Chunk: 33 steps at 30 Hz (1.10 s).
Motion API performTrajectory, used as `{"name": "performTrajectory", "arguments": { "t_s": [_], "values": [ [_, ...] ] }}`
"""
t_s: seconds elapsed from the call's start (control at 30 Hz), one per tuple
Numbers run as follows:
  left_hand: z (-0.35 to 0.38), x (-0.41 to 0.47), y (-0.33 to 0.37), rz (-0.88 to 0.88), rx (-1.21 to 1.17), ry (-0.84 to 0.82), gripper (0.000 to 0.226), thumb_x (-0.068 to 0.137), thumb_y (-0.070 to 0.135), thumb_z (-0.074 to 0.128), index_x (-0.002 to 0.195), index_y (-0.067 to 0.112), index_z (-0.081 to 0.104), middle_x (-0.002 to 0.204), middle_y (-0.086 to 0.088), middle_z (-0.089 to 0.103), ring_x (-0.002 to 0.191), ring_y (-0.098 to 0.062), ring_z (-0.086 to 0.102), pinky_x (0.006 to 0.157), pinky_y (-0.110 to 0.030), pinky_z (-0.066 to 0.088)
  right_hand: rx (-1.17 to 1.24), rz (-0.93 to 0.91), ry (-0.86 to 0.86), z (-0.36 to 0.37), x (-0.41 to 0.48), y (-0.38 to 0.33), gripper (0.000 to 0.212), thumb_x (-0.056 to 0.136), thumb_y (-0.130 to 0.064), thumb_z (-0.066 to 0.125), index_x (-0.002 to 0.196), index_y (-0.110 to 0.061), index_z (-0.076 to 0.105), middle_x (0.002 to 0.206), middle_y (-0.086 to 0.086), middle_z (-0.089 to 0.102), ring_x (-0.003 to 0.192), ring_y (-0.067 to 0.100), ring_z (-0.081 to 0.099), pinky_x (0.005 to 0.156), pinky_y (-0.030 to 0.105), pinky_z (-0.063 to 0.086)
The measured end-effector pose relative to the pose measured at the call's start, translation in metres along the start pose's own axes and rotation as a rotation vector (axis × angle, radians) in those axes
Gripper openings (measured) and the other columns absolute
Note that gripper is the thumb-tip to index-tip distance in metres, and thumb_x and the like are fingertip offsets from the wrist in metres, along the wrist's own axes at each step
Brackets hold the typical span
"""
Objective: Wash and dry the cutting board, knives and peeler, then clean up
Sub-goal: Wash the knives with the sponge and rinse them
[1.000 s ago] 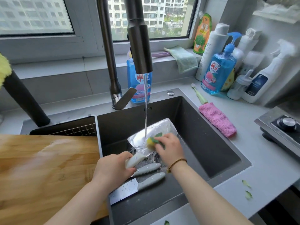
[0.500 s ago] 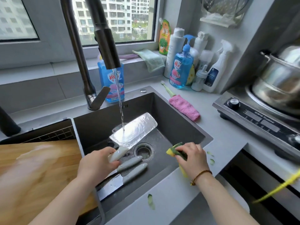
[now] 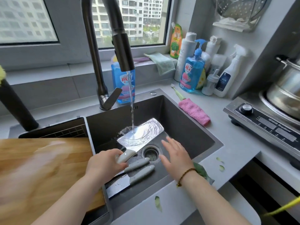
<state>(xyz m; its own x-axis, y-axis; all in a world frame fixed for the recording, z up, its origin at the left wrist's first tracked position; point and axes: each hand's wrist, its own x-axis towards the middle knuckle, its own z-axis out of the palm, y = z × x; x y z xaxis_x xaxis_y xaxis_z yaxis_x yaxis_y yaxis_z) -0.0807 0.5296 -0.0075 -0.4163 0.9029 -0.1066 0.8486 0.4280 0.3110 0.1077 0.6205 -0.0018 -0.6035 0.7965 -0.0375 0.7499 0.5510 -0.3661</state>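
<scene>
- The fingers [image 3: 113, 155] of the left hand [image 3: 103, 164] are clenching around the pale handle of a cleaver [image 3: 141, 133], holding its broad blade flat over the sink [image 3: 191, 132].
- Water from the dark faucet [image 3: 123, 52] is running in a thin stream onto the middle of that blade and spreading in ripples.
- The right hand [image 3: 176, 157] is hovering released and empty over the sink, fingers spread, just right of the drain [image 3: 151, 153].
- Two more knives [image 3: 138, 172] with grey handles are lying side by side on the sink floor, just below the held handle.
- The wooden cutting board [image 3: 43, 172] is resting over the sink's left part, touching the left forearm.
- A green sponge [image 3: 203, 173] is lying on the tabletop [image 3: 235, 143] at the sink's front right rim, partly hidden behind the right wrist.
- A pink cloth [image 3: 194, 112] is lying on the tabletop right of the sink, near the blue soap bottle [image 3: 192, 75].
</scene>
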Motion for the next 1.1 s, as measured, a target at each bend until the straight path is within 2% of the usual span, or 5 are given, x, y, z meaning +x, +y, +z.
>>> {"name": "performTrajectory", "arguments": {
  "t_s": [0.17, 0.37, 0.57, 0.93, 1.1],
  "values": [
    [-0.007, 0.005, -0.005, 0.035, 0.062, -0.005, 0.041, 0.083, 0.055, 0.054, 0.121, 0.037, 0.051, 0.095, 0.014, 0.06, 0.081, -0.007, 0.053, 0.055, -0.017, 0.033, -0.15, -0.325, -0.195, 0.022, 0.052, -0.044, 0.049, 0.1, -0.021, 0.024, 0.147, -0.014, 0.01, 0.156, 0.001, 0.001, 0.143, 0.014, -0.001, 0.115, 0.028, -0.007],
    [-0.013, 0.013, -0.015, 0.038, 0.109, -0.03, 0.039, 0.086, 0.052, 0.051, 0.123, 0.038, 0.05, 0.094, 0.014, 0.062, 0.084, -0.008, 0.056, 0.059, -0.016, 0.035, -0.01, -0.095, -0.126, 0.029, 0.09, -0.023, 0.035, 0.098, -0.024, 0.03, 0.127, -0.008, 0.04, 0.14, 0.006, 0.034, 0.131, 0.02, 0.028, 0.113, 0.037, 0.018],
    [-0.012, 0.018, -0.023, 0.005, 0.103, -0.01, 0.041, 0.085, 0.052, 0.052, 0.124, 0.04, 0.049, 0.1, 0.013, 0.061, 0.09, -0.009, 0.056, 0.067, -0.016, 0.038, -0.052, -0.377, -0.267, 0.047, 0.095, -0.05, 0.058, 0.088, -0.031, 0.011, 0.141, -0.013, 0.029, 0.152, 0.003, 0.02, 0.141, 0.019, 0.014, 0.115, 0.032, 0.003],
    [0.004, 0.024, -0.012, -0.057, -0.042, -0.034, 0.036, 0.081, 0.054, 0.055, 0.114, 0.037, 0.051, 0.093, 0.012, 0.058, 0.085, -0.01, 0.053, 0.065, -0.021, 0.036, 0.175, 0.365, -0.047, 0.051, 0.107, -0.026, 0.086, 0.083, -0.055, 0.05, 0.147, -0.02, 0.005, 0.155, 0.004, -0.01, 0.142, 0.025, -0.013, 0.115, 0.04, -0.003],
    [0.013, 0.022, -0.003, -0.114, -0.182, -0.079, 0.027, 0.078, 0.053, 0.06, 0.1, 0.041, 0.051, 0.086, 0.015, 0.052, 0.08, -0.008, 0.045, 0.054, -0.013, 0.03, 0.733, 0.717, 0.037, 0.04, 0.11, -0.009, 0.091, 0.082, -0.043, 0.061, 0.146, -0.007, 0.007, 0.154, 0.011, 0.011, 0.141, 0.028, 0.015, 0.113, 0.04, 0.016]
  ]
}}
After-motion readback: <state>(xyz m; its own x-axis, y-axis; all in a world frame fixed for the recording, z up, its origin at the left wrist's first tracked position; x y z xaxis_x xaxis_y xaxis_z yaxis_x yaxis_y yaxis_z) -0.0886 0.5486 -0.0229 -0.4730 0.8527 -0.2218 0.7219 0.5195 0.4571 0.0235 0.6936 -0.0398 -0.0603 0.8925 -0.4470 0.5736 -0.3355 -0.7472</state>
